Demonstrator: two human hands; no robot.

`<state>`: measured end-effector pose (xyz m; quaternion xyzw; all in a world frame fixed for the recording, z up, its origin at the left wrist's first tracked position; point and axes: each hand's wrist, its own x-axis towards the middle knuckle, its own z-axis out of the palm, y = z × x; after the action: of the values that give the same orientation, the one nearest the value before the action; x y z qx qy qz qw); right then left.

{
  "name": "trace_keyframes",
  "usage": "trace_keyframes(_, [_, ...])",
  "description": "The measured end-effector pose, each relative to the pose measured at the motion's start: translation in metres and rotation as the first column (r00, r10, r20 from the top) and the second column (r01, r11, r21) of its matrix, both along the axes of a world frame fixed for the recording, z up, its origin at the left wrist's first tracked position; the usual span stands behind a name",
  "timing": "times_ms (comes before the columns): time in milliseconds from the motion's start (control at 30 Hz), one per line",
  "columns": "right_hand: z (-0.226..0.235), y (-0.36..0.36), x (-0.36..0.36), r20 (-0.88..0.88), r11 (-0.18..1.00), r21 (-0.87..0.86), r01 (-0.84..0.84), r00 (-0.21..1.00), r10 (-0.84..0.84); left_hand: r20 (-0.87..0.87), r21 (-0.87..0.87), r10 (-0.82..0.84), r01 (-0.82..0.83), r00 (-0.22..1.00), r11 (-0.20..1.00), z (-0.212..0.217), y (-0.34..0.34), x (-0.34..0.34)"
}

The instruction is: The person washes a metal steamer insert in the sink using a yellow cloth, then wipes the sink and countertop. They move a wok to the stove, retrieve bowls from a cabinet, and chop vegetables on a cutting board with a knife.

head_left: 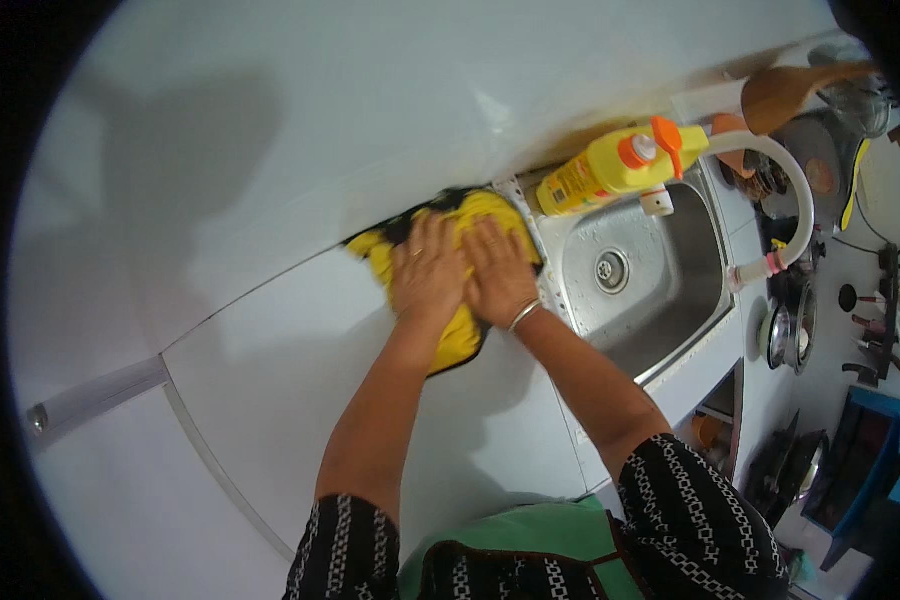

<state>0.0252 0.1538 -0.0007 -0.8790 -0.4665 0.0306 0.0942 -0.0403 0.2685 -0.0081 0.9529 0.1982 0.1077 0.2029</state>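
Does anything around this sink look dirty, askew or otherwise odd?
Yes, mildly: brownish discolouration marks the pale wall behind the yellow bottle, and dark specks dot the strip along the left edge of the sink. Both stand out against white surfaces and may be grime, though I can't be sure.

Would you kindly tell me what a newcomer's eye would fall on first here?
Probably the yellow-and-black cloth, lying on the white countertop beneath the left hand and right hand. Next, the orange-topped yellow bottle at the steel sink's far edge, then the curved white hose further right.
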Motion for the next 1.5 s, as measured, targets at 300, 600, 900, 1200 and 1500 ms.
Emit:
trace_keyframes(300, [0.017, -0.181, -0.152, -0.185, 0.995, -0.054, 0.09, 0.978, -0.098, -0.046, 0.034, -0.351, 0.352, 0.935, 0.935, 0.018, -0.14, -0.134])
trace_keyframes(600, [-0.001, -0.173, -0.304, -0.446, 0.968, 0.11, -0.226, 0.859, 0.251, -0.33, 0.065, -0.015, 0.038, 0.944, 0.997, 0.013, -0.159, -0.335])
trace_keyframes(900, [-0.005, -0.285, -0.272, -0.236, 0.884, 0.171, -0.435, 0.853, 0.465, -0.366, 0.159, -0.097, 0.165, 0.926, 0.973, -0.005, -0.266, -0.335])
trace_keyframes(1200, [0.018, -0.515, -0.058, -0.152, 0.985, 0.158, -0.075, 0.983, 0.1, -0.072, 0.048, -0.427, 0.431, 0.901, 0.901, 0.009, -0.479, -0.073])
trace_keyframes(1500, [0.006, -0.69, 0.138, -0.058, 0.804, 0.085, 0.588, 0.809, -0.585, 0.063, -0.082, -0.732, 0.734, 0.679, 0.674, 0.007, -0.669, 0.219])
